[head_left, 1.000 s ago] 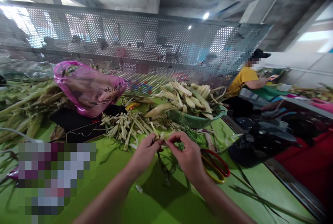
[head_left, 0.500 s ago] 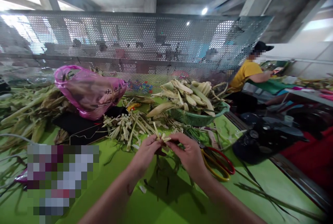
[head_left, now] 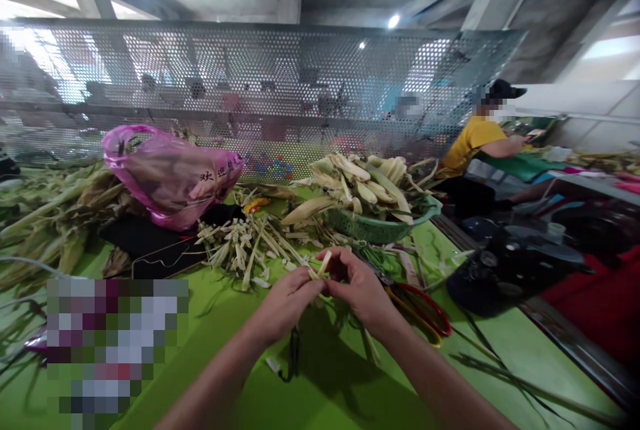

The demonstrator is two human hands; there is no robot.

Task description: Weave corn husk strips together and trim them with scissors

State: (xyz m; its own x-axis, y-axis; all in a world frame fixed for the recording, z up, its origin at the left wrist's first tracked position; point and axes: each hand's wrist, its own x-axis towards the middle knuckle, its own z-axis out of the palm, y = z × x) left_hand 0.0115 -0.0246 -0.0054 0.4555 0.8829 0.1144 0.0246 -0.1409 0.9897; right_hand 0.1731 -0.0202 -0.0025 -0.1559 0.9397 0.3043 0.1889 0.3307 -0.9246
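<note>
Over the middle of the green table, my left hand (head_left: 294, 295) and my right hand (head_left: 357, 290) meet, both with fingers closed. Between their fingertips they pinch pale corn husk strips (head_left: 323, 266), whose ends poke up in a V. Darker thin strands hang below my hands; where they join the pale strips is hidden by my fingers. Just right of my right hand lie scissors (head_left: 420, 310) with red and yellow handles. Beyond my hands, cut husk pieces (head_left: 240, 247) form a loose heap.
A green basket (head_left: 365, 227) piled with corn husks stands behind my hands. At the left are a pink plastic bag (head_left: 175, 177) and more dried husks (head_left: 60, 217). A dark bag-like object (head_left: 485, 280) sits at the right edge. A person in a yellow shirt (head_left: 473, 143) sits beyond.
Both hands have shifted slightly and their fingers have drawn closer together. The pale strip ends now tilt up to the right instead of spreading left and right.
</note>
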